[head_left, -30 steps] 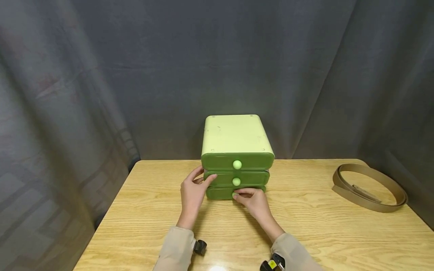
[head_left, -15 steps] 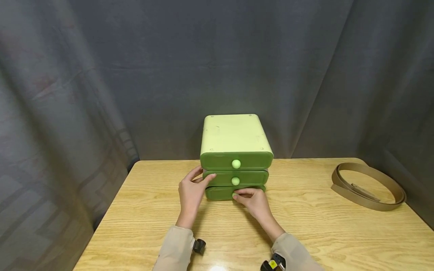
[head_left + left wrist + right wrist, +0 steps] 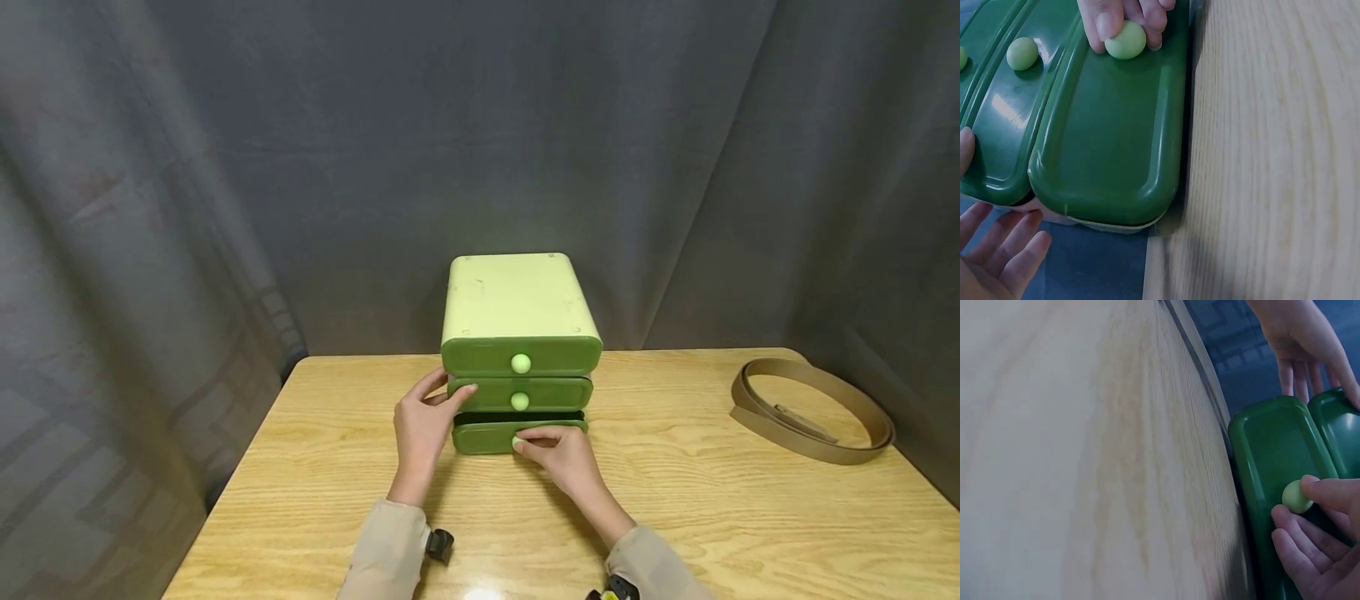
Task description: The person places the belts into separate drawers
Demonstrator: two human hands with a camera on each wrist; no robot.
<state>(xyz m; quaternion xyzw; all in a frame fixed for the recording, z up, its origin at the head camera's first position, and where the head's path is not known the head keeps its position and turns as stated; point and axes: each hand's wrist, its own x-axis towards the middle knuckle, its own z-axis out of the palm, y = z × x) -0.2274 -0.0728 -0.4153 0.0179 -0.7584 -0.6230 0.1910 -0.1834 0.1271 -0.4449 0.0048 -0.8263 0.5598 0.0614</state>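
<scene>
A small chest of drawers (image 3: 521, 296) with a pale green top and several dark green drawer fronts stands on the wooden table. My right hand (image 3: 564, 458) pinches the round pale knob (image 3: 1297, 497) of the bottom drawer (image 3: 480, 437) between thumb and fingers. That drawer is pulled out a little, with a dark gap above its front. My left hand (image 3: 423, 425) rests at the chest's left side, its thumb on the front of the middle drawer (image 3: 1000, 125) and its fairly straight fingers beside the side wall. What the bottom drawer contains cannot be seen.
A coiled tan belt (image 3: 817, 412) lies on the table (image 3: 675, 500) at the right. Grey curtains (image 3: 525, 150) hang behind the table and along both sides. The table's left edge runs beyond the left hand.
The right hand has drawn the bottom drawer a short way toward the person, and the gap above its front has widened. The left hand has kept its place on the chest.
</scene>
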